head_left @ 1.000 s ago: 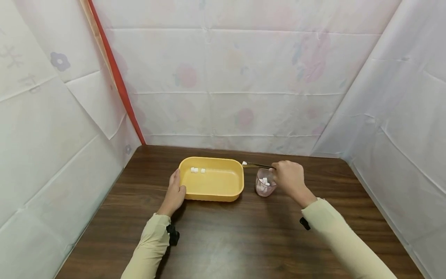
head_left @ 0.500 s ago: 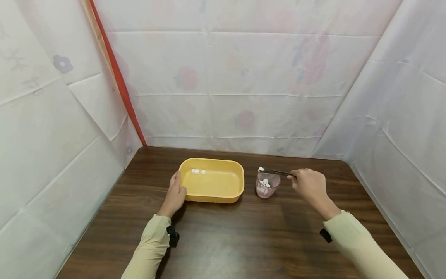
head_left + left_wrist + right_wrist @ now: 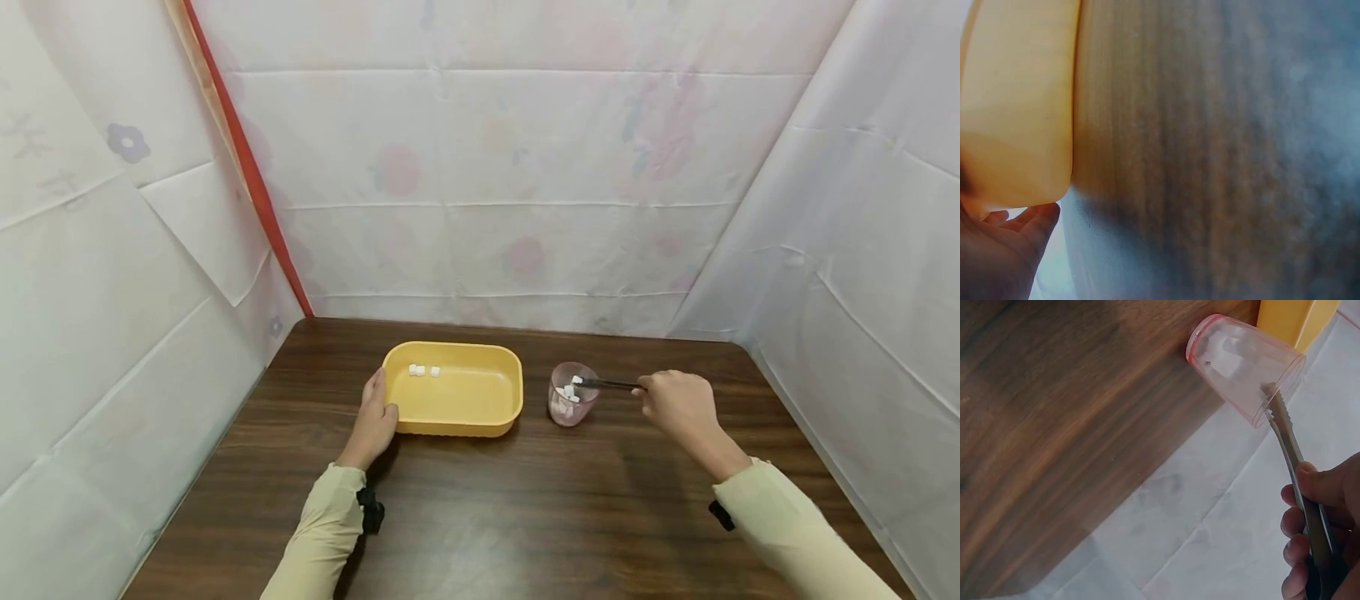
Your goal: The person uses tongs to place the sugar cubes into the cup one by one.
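Observation:
My left hand [image 3: 372, 421] holds the left end of a shallow yellow tray [image 3: 457, 429], its thumb at the near left corner. In the left wrist view, its fingers [image 3: 1041, 220] lie against the tray's end wall. Several small white cubes [image 3: 419, 371] sit in the tray's far left part. In my right hand [image 3: 678, 404] is a pair of metal tongs [image 3: 1291, 447]. Their tips reach into the mouth of a clear pinkish cup [image 3: 564, 414], which has several white cubes [image 3: 570, 392] inside. One cube [image 3: 577, 380] is at the tips; whether they pinch it, I cannot tell.
The dark wood table [image 3: 480, 517] carries the tray and cup side by side, with a small gap between them. White patterned sheets [image 3: 480, 167] hang behind the table and on both sides. A red strip [image 3: 247, 158] runs down the back left corner.
My right hand has moved right, away from the tray, carrying the tongs with a white cube at their tips. Those tips have lowered into the cup's mouth. The left hand stays on the tray.

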Demonstrator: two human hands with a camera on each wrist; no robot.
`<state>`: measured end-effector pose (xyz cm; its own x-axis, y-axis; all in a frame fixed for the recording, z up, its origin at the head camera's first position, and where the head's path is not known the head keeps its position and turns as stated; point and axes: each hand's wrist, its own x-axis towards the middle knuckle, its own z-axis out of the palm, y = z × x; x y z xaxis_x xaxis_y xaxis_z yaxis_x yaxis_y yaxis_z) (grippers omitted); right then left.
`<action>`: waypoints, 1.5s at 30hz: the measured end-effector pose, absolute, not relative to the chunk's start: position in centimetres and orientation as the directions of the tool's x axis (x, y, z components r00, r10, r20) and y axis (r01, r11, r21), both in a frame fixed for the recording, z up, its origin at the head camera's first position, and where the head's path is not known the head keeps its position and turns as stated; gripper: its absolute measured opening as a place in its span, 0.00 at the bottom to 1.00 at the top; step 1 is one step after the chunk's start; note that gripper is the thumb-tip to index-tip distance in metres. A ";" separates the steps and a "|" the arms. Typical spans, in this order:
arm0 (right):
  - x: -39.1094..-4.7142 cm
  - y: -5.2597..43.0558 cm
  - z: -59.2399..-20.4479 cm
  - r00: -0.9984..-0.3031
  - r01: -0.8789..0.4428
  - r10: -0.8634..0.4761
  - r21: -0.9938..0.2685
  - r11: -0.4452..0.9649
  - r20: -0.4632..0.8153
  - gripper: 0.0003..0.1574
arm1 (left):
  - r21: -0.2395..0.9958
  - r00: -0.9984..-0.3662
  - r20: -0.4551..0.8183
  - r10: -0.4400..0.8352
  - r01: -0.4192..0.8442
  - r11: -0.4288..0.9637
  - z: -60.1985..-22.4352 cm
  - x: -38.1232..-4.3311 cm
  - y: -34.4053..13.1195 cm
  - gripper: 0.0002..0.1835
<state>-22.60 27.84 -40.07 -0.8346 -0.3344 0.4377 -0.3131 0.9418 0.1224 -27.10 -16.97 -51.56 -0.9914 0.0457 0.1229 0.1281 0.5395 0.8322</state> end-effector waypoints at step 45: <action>-24.7 24.7 -35.7 -0.819 -0.325 -0.361 0.159 0.932 0.445 0.23 | 0.834 -0.992 0.119 0.050 0.127 0.537 -51.6 -27.0 -16.5 0.37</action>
